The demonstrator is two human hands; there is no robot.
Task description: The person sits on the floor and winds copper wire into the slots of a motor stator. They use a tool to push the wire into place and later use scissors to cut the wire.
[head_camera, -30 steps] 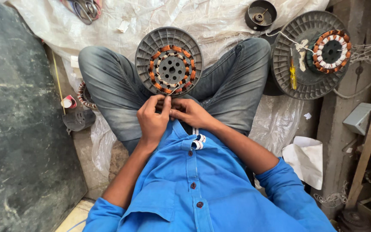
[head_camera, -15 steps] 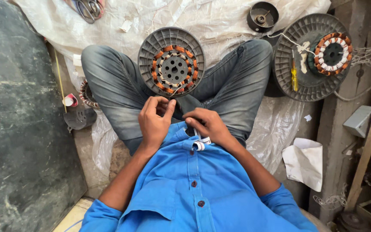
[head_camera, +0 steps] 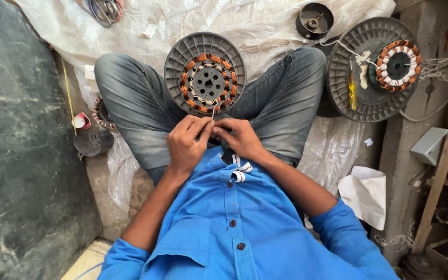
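I sit cross-legged in grey jeans and a blue shirt. A round grey fan motor housing (head_camera: 205,74) with a ring of copper windings rests between my knees. My left hand (head_camera: 186,142) and my right hand (head_camera: 242,137) meet just below it, fingertips pinched together on a thin wire lead (head_camera: 213,110) that rises to the windings' near edge. Both hands sit close to my chest.
A second grey housing with copper windings (head_camera: 374,70) and a yellow screwdriver (head_camera: 352,93) lies at my right knee. A small black cup-shaped part (head_camera: 314,19) sits behind it. Scissors (head_camera: 105,9) lie on the white plastic sheet (head_camera: 265,21). A dark stone slab (head_camera: 22,155) fills the left.
My right hand had slid down and apart from the left half a second ago; it is back against the left hand now, both pinching the wire. The view shifted slightly.
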